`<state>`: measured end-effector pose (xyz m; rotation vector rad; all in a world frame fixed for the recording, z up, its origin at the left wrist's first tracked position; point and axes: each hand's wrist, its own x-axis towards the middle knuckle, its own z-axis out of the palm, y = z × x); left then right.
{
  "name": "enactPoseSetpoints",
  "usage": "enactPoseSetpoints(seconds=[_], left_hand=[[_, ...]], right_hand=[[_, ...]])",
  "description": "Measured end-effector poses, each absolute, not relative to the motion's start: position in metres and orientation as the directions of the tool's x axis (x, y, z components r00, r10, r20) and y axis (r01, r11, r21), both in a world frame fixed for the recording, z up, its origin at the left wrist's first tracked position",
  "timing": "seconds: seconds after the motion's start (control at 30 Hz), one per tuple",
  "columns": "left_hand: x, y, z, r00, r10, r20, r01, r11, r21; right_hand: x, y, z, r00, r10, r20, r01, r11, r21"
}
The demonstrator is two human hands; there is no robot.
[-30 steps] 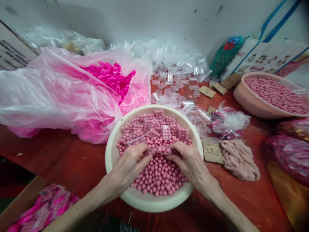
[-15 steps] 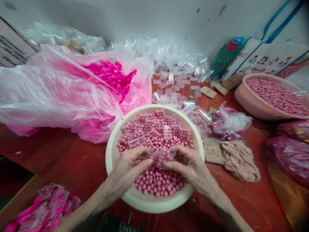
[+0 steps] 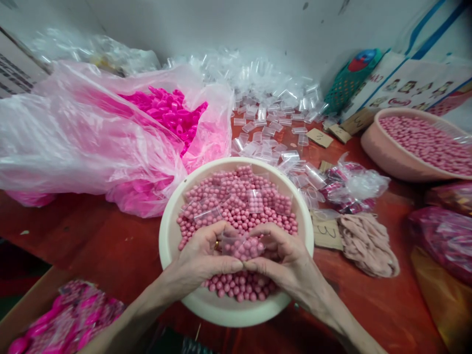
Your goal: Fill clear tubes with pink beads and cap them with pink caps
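Observation:
My left hand (image 3: 204,253) and my right hand (image 3: 285,255) meet over a cream basin (image 3: 236,317) of round pink beads (image 3: 241,285). Between them is a clear plastic sleeve (image 3: 230,242) with pink beads in and against it. Both hands are closed on its sides, thumb tips nearly touching at the near edge. The fingertips behind the sleeve are partly hidden. A ring shows on a left finger. Farther back in the basin, several more clear sleeves (image 3: 255,201) lie among the beads, some filled with them.
Left of the basin lies a plastic bag (image 3: 73,142) of bright pink pieces (image 3: 177,113). Loose clear sleeves (image 3: 261,115) pile up behind. On the right are numbered cardboard pieces (image 3: 328,233), a beige cloth (image 3: 368,246) and a pink basin (image 3: 391,155). Packed pink bags (image 3: 70,314) sit lower left.
My thumbs have come together at the sleeve's near edge, and the right hand has shifted slightly left. The sleeve has turned a little in my fingers. The view has shifted slightly.

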<state>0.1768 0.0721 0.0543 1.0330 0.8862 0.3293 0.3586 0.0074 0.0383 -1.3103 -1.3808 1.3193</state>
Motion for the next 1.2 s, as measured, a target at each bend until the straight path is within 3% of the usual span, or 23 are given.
enactPoseSetpoints(seconds=[0.23,0.47,0.7,0.77,0.9,0.97,1.07,1.2], left_hand=[[0.174,0.073,0.052,0.672,0.547,-0.499,0.153,0.557,0.817],[0.176,0.074,0.057,0.628,0.587,-0.511,0.232,0.486,0.843],[0.175,0.074,0.053,0.626,0.596,-0.503,0.204,0.497,0.843],[0.175,0.074,0.051,0.624,0.606,-0.494,0.163,0.517,0.84],[0.175,0.074,0.047,0.621,0.632,-0.464,0.102,0.522,0.847],[0.176,0.074,0.047,0.617,0.643,-0.453,0.119,0.493,0.862],[0.177,0.072,0.046,0.597,0.687,-0.413,0.122,0.432,0.894],[0.173,0.069,0.046,0.543,0.759,-0.359,0.204,0.296,0.933]], right_hand=[[0.364,0.005,0.034,-0.214,0.977,0.02,0.249,0.075,-0.966],[0.375,0.012,0.044,-0.312,0.946,-0.085,0.298,0.013,-0.954],[0.374,0.015,0.035,-0.275,0.925,-0.261,-0.044,-0.283,-0.958],[0.375,0.016,0.037,-0.128,0.962,-0.24,0.029,-0.239,-0.971],[0.373,0.012,0.045,0.161,0.987,0.013,0.459,-0.063,-0.886],[0.366,0.01,0.049,0.087,0.995,0.048,0.522,-0.004,-0.853],[0.354,0.008,0.052,-0.068,0.998,-0.013,0.441,0.019,-0.897],[0.36,0.012,0.055,0.015,1.0,-0.005,0.461,-0.011,-0.887]])
